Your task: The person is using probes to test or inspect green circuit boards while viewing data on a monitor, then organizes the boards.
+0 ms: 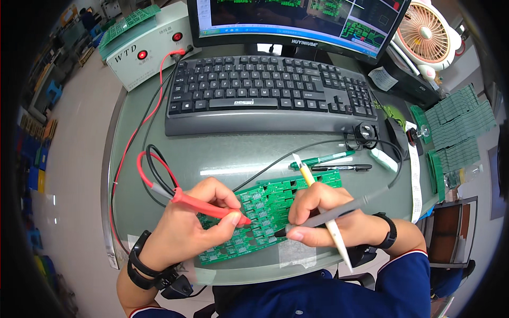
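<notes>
A green printed circuit board panel (270, 206) lay near the front edge of the desk (222, 153). The left hand (183, 228) was pinched closed on a red test probe (204, 205); the right hand (358, 228), also closed, gripped a grey test probe (321, 218) and a yellow-and-white pen-shaped tool (339, 244). Whether both probe tips touched the panel was hard to tell. The black keyboard (270, 90) sat toward the back edge.

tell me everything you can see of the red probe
The red probe is slim, pen-shaped and plastic-looking, with a red cable looping by its rear end. The left grip holds it between thumb and forefinger. It slants down rightward, its front end over the green circuit board; whether they touch is unclear.
</notes>
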The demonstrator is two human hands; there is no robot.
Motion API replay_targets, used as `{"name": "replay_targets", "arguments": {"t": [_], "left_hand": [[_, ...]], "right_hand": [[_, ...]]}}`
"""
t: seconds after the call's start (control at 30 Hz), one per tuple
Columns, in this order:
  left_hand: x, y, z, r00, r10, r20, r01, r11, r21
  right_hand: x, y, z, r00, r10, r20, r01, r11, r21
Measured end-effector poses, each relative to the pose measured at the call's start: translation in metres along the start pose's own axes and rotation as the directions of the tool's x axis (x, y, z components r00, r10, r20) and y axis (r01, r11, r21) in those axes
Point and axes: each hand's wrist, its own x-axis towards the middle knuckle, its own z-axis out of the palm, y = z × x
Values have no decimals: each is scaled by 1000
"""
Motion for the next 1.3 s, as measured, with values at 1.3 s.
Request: {"name": "replay_targets", "arguments": {"t": [1.3], "left_hand": [[2, -1, -2, 999, 36, 18, -36, 999, 13]], "right_hand": [[5, 10, 7, 998, -59, 2, 58, 968, -244]]}}
